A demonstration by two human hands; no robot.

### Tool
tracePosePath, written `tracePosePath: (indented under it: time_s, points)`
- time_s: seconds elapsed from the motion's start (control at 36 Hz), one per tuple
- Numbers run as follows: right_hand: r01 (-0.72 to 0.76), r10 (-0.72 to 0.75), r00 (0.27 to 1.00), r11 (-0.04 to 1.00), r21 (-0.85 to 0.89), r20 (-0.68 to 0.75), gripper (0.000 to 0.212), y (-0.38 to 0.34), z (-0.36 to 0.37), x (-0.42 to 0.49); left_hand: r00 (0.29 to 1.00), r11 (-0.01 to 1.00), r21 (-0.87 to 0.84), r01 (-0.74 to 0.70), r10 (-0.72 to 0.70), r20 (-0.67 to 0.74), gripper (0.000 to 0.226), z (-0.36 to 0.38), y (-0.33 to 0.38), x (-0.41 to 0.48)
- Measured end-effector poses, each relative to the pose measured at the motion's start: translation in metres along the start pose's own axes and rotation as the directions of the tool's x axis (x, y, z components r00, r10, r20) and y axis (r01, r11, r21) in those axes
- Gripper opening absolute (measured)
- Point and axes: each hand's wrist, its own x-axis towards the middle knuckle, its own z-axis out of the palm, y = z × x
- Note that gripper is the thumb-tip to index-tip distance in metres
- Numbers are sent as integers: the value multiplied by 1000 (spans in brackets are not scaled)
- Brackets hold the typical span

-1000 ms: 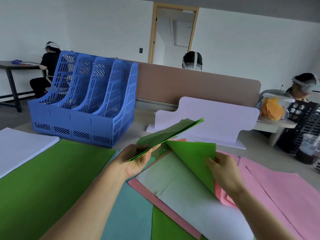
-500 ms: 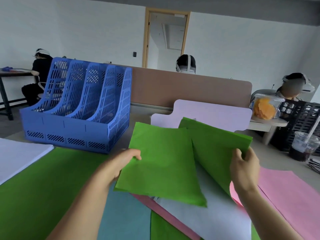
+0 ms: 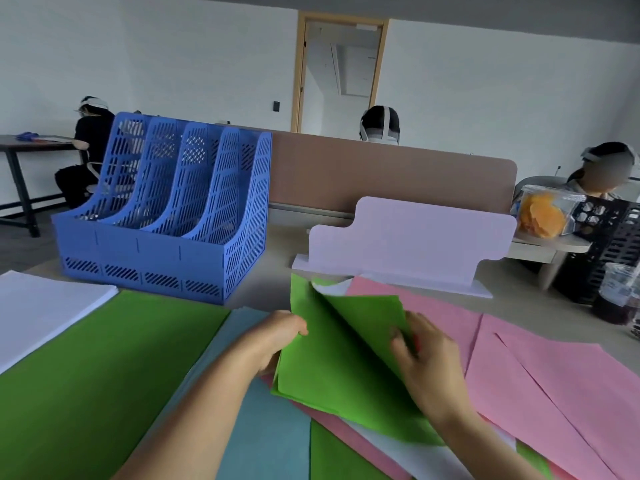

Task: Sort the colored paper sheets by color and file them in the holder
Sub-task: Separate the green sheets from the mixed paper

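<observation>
Two bright green sheets (image 3: 332,358) are raised over the mixed pile in front of me. My left hand (image 3: 277,337) grips their left edge. My right hand (image 3: 426,362) pinches the right edge of the front green sheet. Under them lie pink, white and green sheets of the mixed pile (image 3: 363,441). A green stack (image 3: 93,368) lies at the left, with a white stack (image 3: 41,303) beyond it and a teal stack (image 3: 263,438) beside it. Pink sheets (image 3: 561,375) spread out at the right. The blue four-slot file holder (image 3: 166,216) stands at the back left, its slots without paper.
A lilac stand (image 3: 408,240) rises behind the pile. At the far right are a dark drink cup (image 3: 620,296), a black crate (image 3: 613,237) and a tub of orange snacks (image 3: 543,213). Other people sit beyond a brown divider (image 3: 381,171).
The green sheets have come down from chest height toward the pile. My hands have drawn closer together, bringing the two sheets nearly face to face.
</observation>
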Motion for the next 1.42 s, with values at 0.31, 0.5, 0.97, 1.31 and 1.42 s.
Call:
tracePosePath:
  time_s: [0.31,0.5,0.97,1.31,1.42]
  points:
    - [-4,10,989,999,-41,144,50,-1,2,-13,1000,999,-46,13,-13,-1,61,12,-1,0]
    - [-144,159,977,983,-110,140,15,9,4,-9,999,999,14,45,-45,11,98,17,-6,0]
    - [-370,361,925,926,68,114,41,17,2,-4,997,997,43,60,-63,55,71,-12,-2,-3]
    - [168,-140,955,982,-84,263,72,-1,1,-13,1000,997,75,-2,4,-23,73,9,2,-4]
    - [240,-205,918,969,-64,339,92,-6,5,-16,1000,991,-131,13,-12,11,71,-2,6,-6]
